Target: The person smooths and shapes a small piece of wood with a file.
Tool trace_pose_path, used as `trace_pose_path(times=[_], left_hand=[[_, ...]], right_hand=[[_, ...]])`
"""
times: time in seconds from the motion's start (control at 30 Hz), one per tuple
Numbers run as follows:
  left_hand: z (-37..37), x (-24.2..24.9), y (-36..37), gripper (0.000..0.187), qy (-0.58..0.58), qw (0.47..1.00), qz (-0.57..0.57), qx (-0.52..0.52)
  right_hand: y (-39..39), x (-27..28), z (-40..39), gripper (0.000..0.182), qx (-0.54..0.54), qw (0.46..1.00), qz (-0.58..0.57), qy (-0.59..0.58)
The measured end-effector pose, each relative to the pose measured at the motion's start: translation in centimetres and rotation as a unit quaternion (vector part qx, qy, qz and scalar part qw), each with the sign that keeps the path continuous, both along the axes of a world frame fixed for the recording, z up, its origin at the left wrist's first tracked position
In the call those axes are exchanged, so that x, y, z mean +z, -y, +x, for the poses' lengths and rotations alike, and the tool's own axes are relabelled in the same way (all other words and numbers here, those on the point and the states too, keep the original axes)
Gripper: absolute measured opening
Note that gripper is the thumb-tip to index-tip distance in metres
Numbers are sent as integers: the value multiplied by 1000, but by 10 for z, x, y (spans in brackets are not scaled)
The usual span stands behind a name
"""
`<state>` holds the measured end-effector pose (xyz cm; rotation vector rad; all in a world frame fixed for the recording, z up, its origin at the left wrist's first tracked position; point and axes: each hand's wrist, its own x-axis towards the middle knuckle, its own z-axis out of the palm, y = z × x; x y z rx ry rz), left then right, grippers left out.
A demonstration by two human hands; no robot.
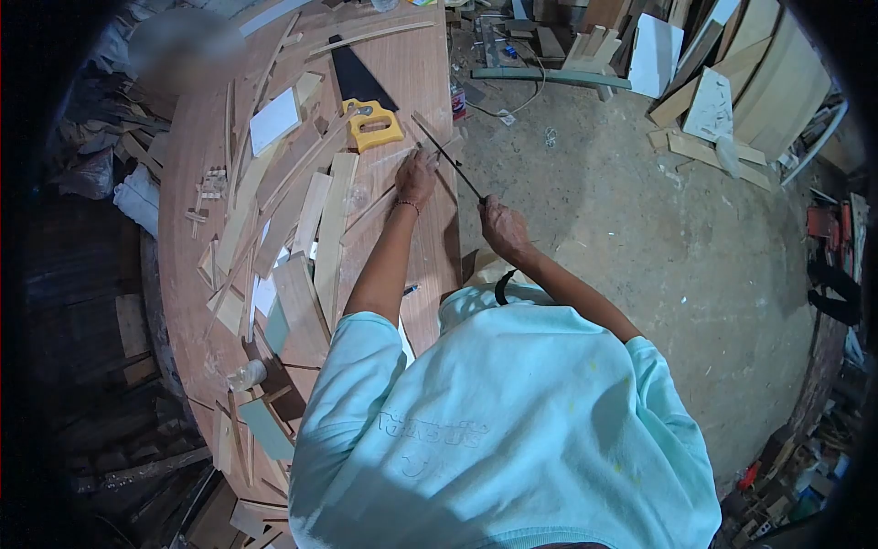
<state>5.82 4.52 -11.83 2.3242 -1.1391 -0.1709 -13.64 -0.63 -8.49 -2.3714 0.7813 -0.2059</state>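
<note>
Closed around the handle end of a long, thin, dark file is my right hand, just off the table's right edge. The file slants up and left, its far end over the table. My left hand rests at the table edge beside the file, fingers pinched on a small piece that I cannot make out. A handsaw with a yellow handle and dark blade lies on the table above my left hand. Left of that hand lie several wooden strips.
The wooden table carries scattered offcuts, a white board piece and a clear plastic bottle. A pen lies near my left arm. Boards lean at the far right, beyond the concrete floor.
</note>
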Motion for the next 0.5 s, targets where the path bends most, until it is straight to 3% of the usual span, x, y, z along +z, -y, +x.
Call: trace_pose_path(times=[0.5], left_hand=[[-8,-3,2,16,84,996,-30,23]], right_hand=[[0,-7,13,23,-33,999,10,-25]])
